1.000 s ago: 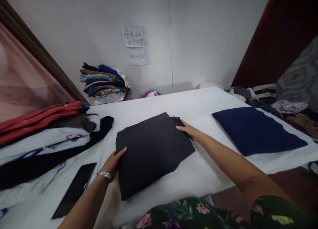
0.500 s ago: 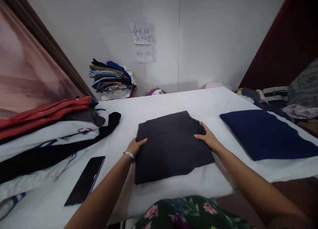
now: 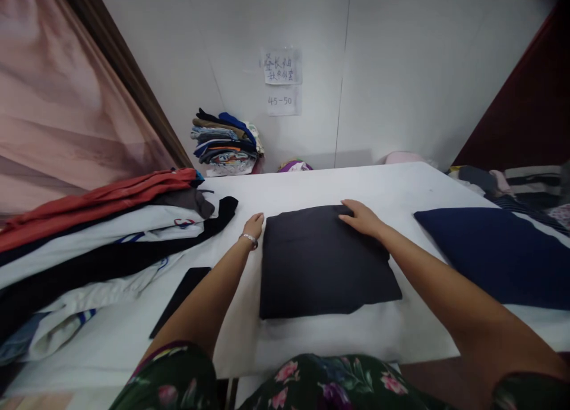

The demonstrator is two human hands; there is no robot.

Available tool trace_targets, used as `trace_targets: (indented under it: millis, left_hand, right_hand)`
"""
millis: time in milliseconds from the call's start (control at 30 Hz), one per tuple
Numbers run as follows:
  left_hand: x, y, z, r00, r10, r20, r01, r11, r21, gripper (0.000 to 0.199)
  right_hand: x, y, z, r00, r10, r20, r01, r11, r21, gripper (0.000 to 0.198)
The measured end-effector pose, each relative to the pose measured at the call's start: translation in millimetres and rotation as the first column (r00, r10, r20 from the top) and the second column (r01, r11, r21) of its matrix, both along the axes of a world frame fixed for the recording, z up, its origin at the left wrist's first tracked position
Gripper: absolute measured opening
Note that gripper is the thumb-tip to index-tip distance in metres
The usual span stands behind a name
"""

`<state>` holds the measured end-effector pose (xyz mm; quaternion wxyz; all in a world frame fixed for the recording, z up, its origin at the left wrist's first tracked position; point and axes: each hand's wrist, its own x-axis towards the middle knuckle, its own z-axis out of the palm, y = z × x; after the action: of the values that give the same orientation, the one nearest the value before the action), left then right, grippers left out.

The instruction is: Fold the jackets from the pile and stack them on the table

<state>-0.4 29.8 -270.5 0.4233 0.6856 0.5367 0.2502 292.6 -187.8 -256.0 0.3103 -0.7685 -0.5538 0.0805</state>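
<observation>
In the head view a folded dark grey garment (image 3: 327,264) lies flat on the white table before me; its exact kind does not show. My left hand (image 3: 254,226), with a silver bracelet at the wrist, is at its far left corner. The fingers there are mostly hidden, so I cannot tell if they grip the edge. At the far right corner my right hand (image 3: 363,219) holds the garment, thumb on top and fingers at the far edge. To the right lies a folded navy garment (image 3: 494,253).
Several loose clothes, a red one (image 3: 107,199) uppermost, lie on the left. A black phone (image 3: 180,300) is partly behind my left forearm. A stack of folded clothes (image 3: 227,140) stands at the back by the wall. More clothes (image 3: 532,181) are at the far right.
My left hand has slid from the garment's left side to its far left corner. My right hand has moved to the far right corner, and the bunched fabric there looks flatter. The view has shifted left.
</observation>
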Motion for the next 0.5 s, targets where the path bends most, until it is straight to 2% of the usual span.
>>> trace_targets:
  millis: [100, 167, 333, 500]
  left_hand:
    - [15.6, 12.4, 0.6, 0.995, -0.057, -0.084, 0.064, 0.994, 0.085, 0.032]
    - [22.9, 17.8, 0.6, 0.981, -0.111, -0.161, 0.129, 0.986, 0.109, 0.033]
    - [31.3, 32.4, -1.3, 0.895, -0.226, -0.384, 0.29, 0.95, 0.117, 0.035]
    - [35.2, 45.7, -3.6, 0.759, -0.279, -0.589, 0.4, 0.913, 0.083, 0.038]
  right_hand:
    - [-5.2, 46.5, 2.4, 0.989, -0.022, 0.149, 0.059, 0.967, -0.247, 0.052]
    - [-3.3, 65.0, 1.3, 0.979, -0.051, 0.196, 0.116, 0.935, -0.334, 0.049]
    - [10.0, 76.6, -1.7, 0.962, -0.052, 0.269, 0.157, 0.909, -0.387, 0.046]
    - [15.4, 71.2, -1.1, 0.923, -0.036, 0.383, 0.202, 0.893, -0.402, 0.044]
